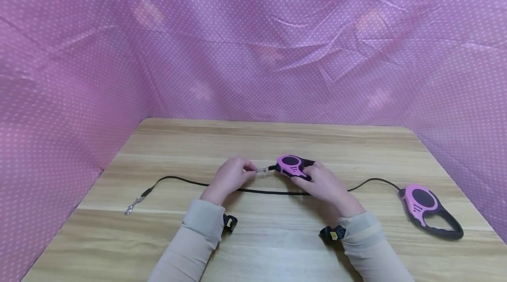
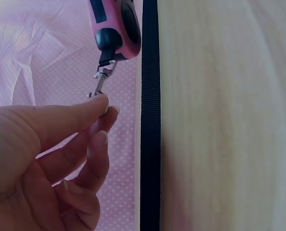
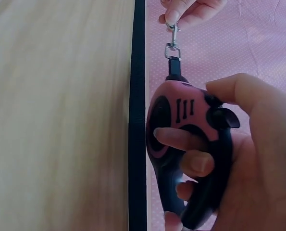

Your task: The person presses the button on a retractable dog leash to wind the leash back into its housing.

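Note:
At the middle of the table, my right hand (image 1: 328,186) grips the handle of a pink and black retractable dog leash (image 1: 290,164). In the right wrist view, its fingers pass through the handle loop, and the thumb lies near the black button (image 3: 223,118). My left hand (image 1: 230,177) pinches the leash's metal snap clip (image 2: 100,84) between thumb and fingers. Only a short black end of this leash (image 3: 174,66) shows between clip and casing. Part of the clip is hidden by the fingertips.
A second pink and black retractable leash (image 1: 423,198) lies at the table's right. Its black strap (image 1: 269,192) runs leftward in front of the held leash, passing under both arms, to a metal clip (image 1: 136,203) at the left. Pink dotted cloth (image 1: 253,75) surrounds the wooden table (image 1: 277,247).

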### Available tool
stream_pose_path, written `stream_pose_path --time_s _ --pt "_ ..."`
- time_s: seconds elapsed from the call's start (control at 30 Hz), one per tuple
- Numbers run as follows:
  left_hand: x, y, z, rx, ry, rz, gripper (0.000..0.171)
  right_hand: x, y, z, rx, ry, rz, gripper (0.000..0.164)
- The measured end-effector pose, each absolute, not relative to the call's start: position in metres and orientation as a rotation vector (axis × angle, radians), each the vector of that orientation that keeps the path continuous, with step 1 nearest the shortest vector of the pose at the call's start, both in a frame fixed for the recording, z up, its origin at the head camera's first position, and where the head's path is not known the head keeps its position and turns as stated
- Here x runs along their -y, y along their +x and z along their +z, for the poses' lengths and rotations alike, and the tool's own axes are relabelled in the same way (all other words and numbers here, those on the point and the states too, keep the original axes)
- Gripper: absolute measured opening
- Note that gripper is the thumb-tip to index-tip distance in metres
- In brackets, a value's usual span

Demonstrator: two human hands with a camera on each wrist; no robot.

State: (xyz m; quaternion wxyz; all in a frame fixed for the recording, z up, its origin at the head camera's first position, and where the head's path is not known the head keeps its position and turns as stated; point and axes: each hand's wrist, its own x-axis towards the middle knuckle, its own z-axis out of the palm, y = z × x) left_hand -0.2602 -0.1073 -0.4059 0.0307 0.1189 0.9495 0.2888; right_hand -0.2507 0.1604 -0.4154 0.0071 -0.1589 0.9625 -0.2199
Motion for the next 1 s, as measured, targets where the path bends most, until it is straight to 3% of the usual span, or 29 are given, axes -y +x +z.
stream_pose_path --time_s 0.33,1.0 --pt "0.1084 -0.2582 -0.4042 -2.944 0.273 0.875 0.011 -0.1587 -0.2520 -0.4187 -2.968 -0.569 -0.704 0.048" --pt "0.1074 -0.2573 -0.4035 -2.865 0.159 0.994 0.011 -0.1628 -0.2539 -0.4216 -3.010 -0.499 -0.824 0.032"
